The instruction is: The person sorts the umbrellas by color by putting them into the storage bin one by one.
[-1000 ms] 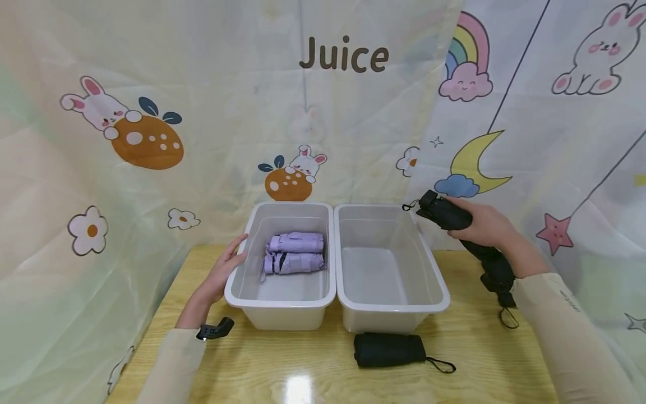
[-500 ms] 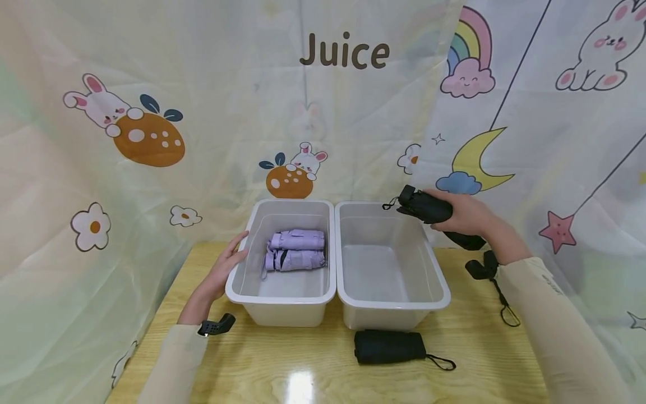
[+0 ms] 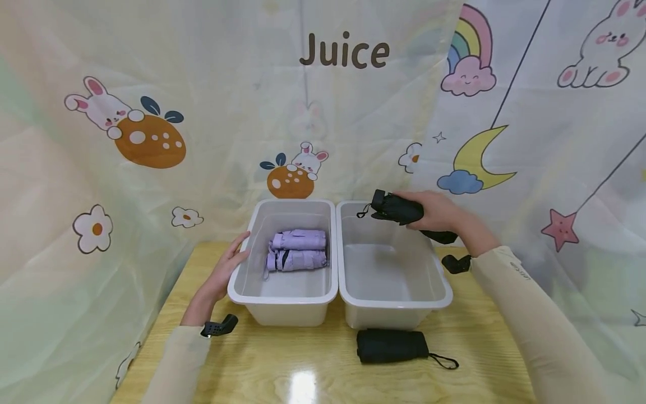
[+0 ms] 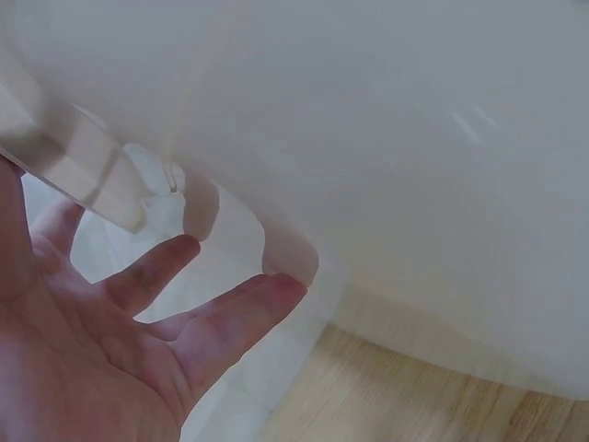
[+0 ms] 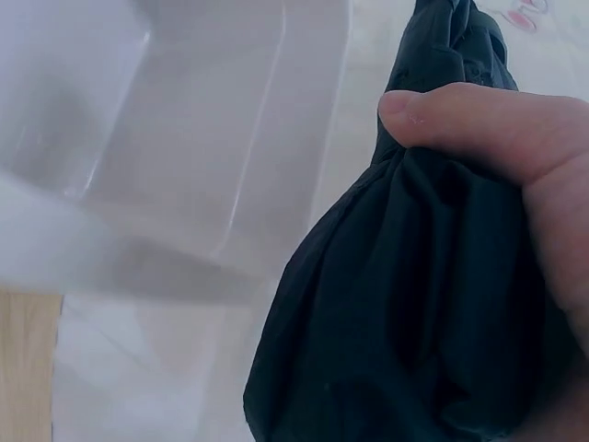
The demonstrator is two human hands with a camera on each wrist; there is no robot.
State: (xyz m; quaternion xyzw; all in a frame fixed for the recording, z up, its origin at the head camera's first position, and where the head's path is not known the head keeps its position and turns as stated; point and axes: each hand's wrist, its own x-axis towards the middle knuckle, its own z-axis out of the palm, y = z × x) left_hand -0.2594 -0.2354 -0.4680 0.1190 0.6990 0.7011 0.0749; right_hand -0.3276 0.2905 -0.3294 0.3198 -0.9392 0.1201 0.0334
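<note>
My right hand (image 3: 438,214) grips a black folded umbrella (image 3: 398,209) above the back right part of the right bin (image 3: 396,305). Its handle end and small loop point left. In the right wrist view the thumb presses on the umbrella's bunched dark cloth (image 5: 396,295). My left hand (image 3: 222,274) rests against the left side of the left bin (image 3: 282,301), its extended fingertips (image 4: 285,287) touching the outer wall. Inside that bin lie two purple folded umbrellas (image 3: 300,240), one behind the other. The inside of the right bin shows only its bare floor.
Another black folded umbrella (image 3: 392,345) lies on the wooden table (image 3: 242,365) in front of the right bin, its strap toward the right. The two bins stand side by side. A printed curtain (image 3: 217,112) hangs close behind them.
My right hand has carried the black umbrella leftward over the right bin. A black strap loop seen earlier beneath the right forearm is out of sight. The left hand stays at the left bin.
</note>
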